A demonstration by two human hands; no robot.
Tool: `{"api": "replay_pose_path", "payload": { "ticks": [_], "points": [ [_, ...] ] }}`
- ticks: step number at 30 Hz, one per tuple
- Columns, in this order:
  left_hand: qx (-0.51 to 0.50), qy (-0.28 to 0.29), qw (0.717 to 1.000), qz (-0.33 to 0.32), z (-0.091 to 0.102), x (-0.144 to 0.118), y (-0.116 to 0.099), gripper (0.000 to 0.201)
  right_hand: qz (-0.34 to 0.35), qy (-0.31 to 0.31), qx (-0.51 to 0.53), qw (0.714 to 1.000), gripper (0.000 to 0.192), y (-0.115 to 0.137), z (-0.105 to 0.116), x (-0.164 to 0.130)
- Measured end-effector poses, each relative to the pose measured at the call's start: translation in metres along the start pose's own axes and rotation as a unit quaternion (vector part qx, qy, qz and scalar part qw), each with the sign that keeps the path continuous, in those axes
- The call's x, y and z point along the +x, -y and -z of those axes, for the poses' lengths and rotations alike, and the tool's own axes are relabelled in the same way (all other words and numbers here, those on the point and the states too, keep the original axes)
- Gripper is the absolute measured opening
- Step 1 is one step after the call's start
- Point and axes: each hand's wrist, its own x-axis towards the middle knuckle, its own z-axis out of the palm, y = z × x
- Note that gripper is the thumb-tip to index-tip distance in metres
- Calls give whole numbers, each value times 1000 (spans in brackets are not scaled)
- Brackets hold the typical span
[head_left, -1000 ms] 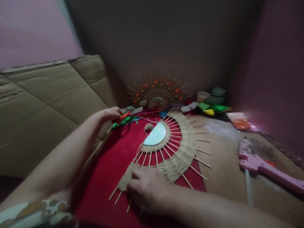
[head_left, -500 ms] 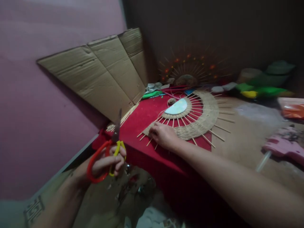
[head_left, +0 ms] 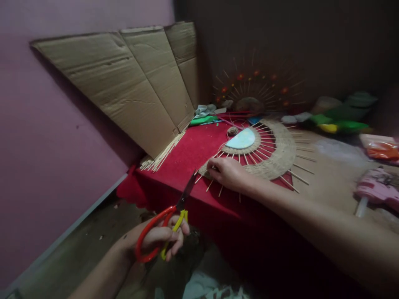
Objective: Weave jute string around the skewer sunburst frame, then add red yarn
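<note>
In my left hand (head_left: 176, 238) is a pair of scissors (head_left: 186, 193) with red and yellow handles, its blades pointing up and right. The blade tips reach close to the near left end of a woven half-round piece (head_left: 280, 153) with thin sticks radiating outward. My right hand (head_left: 229, 172) rests on that end with bent fingers pinched together; what lies between the fingertips is too small to tell. A pale blue half-disc (head_left: 241, 138) forms the centre of the woven piece. A small ball of twine (head_left: 232, 131) sits behind it.
Folded cardboard (head_left: 124, 83) leans on the wall, a bundle of thin sticks (head_left: 163, 151) at its foot. Red cloth (head_left: 187, 149) covers part of the table. To the right lies a pink glue gun (head_left: 378, 187). A second sunburst piece with orange flowers (head_left: 256, 74) stands behind.
My left hand has brought the scissors right, and their tips tilted toward the woven end. The view has shifted slightly; my right hand stays at the same end of the piece.
</note>
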Motion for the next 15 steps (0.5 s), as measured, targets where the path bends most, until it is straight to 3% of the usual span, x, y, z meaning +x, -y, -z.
{"api": "replay_pose_path", "payload": {
  "ticks": [10, 15],
  "points": [
    [-110, 101, 989, 7, 14, 4, 9, 23, -20, -9, -26, 999, 17, 2, -2, 6],
    [-162, 105, 981, -5, 9, 4, 3, 23, -10, -7, -33, 999, 16, 6, 0, 6]
  ]
}}
